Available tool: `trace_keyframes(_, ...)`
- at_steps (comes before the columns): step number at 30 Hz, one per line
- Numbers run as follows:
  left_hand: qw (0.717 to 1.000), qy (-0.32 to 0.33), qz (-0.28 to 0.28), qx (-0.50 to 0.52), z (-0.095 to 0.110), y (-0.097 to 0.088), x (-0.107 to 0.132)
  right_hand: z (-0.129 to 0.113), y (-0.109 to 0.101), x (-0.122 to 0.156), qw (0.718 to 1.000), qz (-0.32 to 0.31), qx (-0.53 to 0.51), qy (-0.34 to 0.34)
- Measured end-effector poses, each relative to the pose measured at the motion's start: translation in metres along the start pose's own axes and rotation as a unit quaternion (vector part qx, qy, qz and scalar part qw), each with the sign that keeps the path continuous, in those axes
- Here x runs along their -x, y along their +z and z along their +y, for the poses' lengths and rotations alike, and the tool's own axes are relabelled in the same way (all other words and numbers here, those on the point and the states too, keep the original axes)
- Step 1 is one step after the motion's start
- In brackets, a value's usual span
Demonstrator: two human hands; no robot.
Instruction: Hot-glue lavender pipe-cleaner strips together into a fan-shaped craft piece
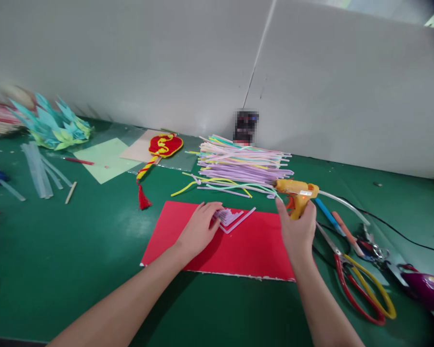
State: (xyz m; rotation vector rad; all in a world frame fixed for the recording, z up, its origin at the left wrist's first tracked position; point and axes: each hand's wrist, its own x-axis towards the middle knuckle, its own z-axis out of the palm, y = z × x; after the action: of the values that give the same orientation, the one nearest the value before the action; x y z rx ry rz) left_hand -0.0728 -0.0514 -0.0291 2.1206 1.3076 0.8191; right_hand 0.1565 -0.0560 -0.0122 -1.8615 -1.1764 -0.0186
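Note:
My left hand is closed at the left end of several nested, V-bent lilac pipe cleaners. They rest on a red board, and the fingertips hide part of them. In my right hand is a yellow hot glue gun, held by its handle above the board's right end. Its nozzle points left, towards a pile of loose pastel pipe cleaners behind the board. A clear glue stick sticks out of the gun's back.
Red-and-yellow-handled scissors, a blue marker and a purple tool lie right. Left are a tasselled red ornament, green paper, glue sticks and a teal paper craft. A grey wall stands behind.

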Motion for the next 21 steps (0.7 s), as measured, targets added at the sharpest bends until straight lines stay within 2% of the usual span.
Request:
trace_keyframes(3, 1.000, -0.003, 0.013, 0.016, -0.002, 0.000, 0.000, -0.007, 0.006, 0.004, 0.999, -0.034, -0.001, 0.013)
trace_keyframes(7, 0.999, -0.003, 0.036, 0.023, 0.000, -0.001, -0.001, -0.001, 0.020, 0.007, 0.996, -0.077, -0.021, 0.041)
trace_keyframes(11, 0.995, -0.006, 0.080, -0.064, 0.012, -0.005, -0.003, 0.006, 0.026, 0.006, 0.989, -0.099, -0.038, 0.098)
trace_keyframes(14, 0.990, 0.014, 0.093, -0.107, 0.026, -0.008, -0.007, 0.006, 0.025, 0.006, 0.989, -0.100, -0.047, 0.101)
trace_keyframes(17, 0.993, -0.002, 0.107, -0.053, 0.040, -0.010, -0.016, 0.005, 0.024, 0.008, 0.990, -0.104, -0.046, 0.087)
trace_keyframes(21, 0.985, -0.058, 0.130, 0.094, 0.055, -0.006, -0.032, 0.005, 0.024, 0.009, 0.988, -0.113, -0.041, 0.094)
